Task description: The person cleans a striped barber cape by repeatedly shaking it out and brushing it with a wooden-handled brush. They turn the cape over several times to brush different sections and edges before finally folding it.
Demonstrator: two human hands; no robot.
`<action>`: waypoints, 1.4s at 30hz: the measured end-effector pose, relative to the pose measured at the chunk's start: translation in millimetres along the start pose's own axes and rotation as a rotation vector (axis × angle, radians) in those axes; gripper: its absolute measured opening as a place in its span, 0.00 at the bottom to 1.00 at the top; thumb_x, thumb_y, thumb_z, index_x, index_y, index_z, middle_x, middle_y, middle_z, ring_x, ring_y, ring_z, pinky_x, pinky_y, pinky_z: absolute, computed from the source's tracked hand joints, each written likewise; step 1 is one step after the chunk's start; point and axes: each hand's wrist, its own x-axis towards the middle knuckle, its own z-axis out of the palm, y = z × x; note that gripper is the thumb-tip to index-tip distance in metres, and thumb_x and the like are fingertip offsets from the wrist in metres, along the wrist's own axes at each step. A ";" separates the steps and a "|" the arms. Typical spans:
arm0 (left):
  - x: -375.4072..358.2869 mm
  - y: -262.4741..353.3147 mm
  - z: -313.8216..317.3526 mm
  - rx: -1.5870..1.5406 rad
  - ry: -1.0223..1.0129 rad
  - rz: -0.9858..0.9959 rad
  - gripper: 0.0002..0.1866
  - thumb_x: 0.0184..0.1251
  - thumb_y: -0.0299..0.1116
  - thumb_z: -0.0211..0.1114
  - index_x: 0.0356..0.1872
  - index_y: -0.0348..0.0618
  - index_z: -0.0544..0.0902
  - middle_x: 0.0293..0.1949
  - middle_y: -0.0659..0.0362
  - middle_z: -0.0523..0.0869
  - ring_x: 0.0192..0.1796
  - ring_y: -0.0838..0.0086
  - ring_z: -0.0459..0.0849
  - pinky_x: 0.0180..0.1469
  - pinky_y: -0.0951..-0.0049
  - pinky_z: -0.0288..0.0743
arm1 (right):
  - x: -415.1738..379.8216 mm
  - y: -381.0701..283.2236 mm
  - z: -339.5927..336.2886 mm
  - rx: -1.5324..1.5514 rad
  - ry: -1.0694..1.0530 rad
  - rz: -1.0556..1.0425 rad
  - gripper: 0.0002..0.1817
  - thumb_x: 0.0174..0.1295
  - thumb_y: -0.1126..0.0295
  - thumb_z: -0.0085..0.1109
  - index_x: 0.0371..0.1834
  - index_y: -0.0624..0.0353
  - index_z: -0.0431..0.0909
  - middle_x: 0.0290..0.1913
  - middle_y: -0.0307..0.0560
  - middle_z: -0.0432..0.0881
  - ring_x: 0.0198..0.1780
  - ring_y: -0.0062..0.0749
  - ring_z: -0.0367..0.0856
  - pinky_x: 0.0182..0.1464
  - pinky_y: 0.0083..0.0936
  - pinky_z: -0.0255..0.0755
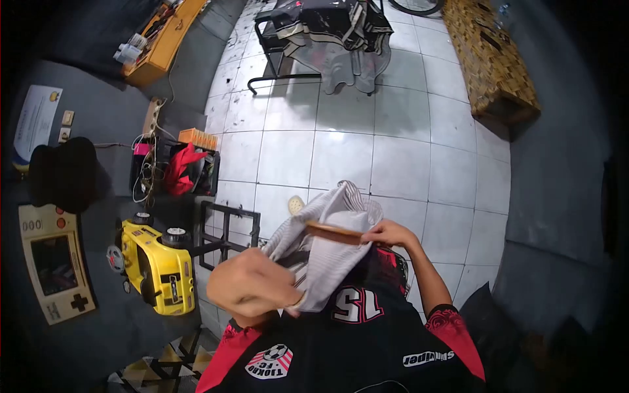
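Fingers: right hand (391, 234) grasps brown strip (333, 232); left hand (252, 283) blurred, I can't tell.
Lower centre: striped cloth (333, 265).
Lower left: yellow toy car (152, 262).
Upper centre: draped cloths (344, 60).

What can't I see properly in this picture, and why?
In the head view:
Left hand: blurred, so its exact grip is unclear.
Striped cloth: its folds hide its full shape.
Brown bar: the right hand covers one end.
Wheel: cut off by the top edge.
Wall poster: its print is too small to read.
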 end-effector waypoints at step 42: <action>-134.7 16.0 24.4 0.163 1.134 -0.321 0.10 0.71 0.32 0.50 0.34 0.34 0.74 0.17 0.63 0.67 0.22 0.84 0.62 0.23 0.79 0.59 | 14.8 -232.7 139.0 0.358 0.098 -0.677 0.21 0.68 0.52 0.44 0.23 0.55 0.65 0.13 0.31 0.60 0.11 0.15 0.55 0.13 0.17 0.50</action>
